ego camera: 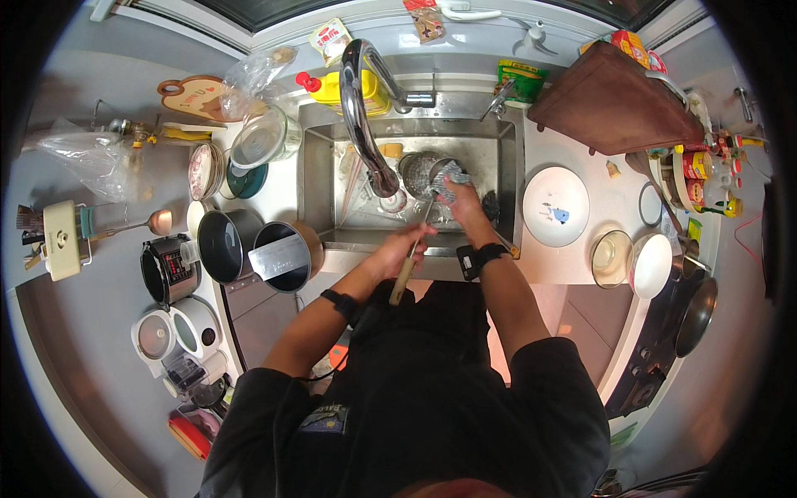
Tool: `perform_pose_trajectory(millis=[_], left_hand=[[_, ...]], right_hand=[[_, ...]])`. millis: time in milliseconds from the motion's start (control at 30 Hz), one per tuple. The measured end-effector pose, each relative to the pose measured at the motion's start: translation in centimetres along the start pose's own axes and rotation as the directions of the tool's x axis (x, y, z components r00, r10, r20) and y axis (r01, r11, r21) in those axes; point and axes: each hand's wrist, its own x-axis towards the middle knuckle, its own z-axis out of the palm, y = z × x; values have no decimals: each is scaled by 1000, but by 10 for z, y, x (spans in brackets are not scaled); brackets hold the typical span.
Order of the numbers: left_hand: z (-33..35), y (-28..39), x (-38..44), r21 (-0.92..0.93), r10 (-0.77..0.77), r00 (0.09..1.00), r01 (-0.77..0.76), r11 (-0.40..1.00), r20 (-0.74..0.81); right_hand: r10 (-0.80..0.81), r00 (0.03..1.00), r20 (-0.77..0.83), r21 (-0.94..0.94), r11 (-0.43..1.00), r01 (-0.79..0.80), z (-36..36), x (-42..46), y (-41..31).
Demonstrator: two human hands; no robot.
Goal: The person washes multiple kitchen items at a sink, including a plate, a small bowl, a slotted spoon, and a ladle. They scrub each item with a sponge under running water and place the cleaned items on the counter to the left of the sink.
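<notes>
Over the front edge of the steel sink, my left hand is closed around the handle of a long utensil, probably a ladle. Its thin shaft runs up to a rounded head at my right hand. In that hand is a grey patterned cloth, pressed against the utensil's head. Behind the head, a round metal pot stands in the sink with wet contents. A small patterned bowl lies below the faucet spout, and chopsticks lie at the sink's left.
The chrome faucet arches over the sink. To the left stand two dark pots, a cleaver lying across one, and a glass container. At the right are a white plate, bowls and a brown board.
</notes>
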Motion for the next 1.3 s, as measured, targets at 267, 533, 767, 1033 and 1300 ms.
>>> perform_pose_trajectory(millis=[267, 533, 767, 1033, 1300], left_hand=[[-101, -61, 23, 944, 502, 857, -253, 209, 118], [-83, -14, -13, 893, 470, 879, -270, 360, 77], [-57, -20, -26, 56, -35, 999, 33, 998, 27], [-25, -26, -14, -177, -17, 999, 25, 984, 45], [-30, -49, 28, 848, 632, 698, -66, 526, -338]], right_hand=[[29, 760, 649, -727, -273, 631, -20, 32, -39], [371, 652, 661, -481, -458, 748, 29, 40, -42], [-364, 927, -86, -599, 763, 243, -7, 65, 34], [173, 983, -56, 459, 879, -128, 54, 34, 76], [96, 963, -251, 4, 995, -98, 89, -9, 72]])
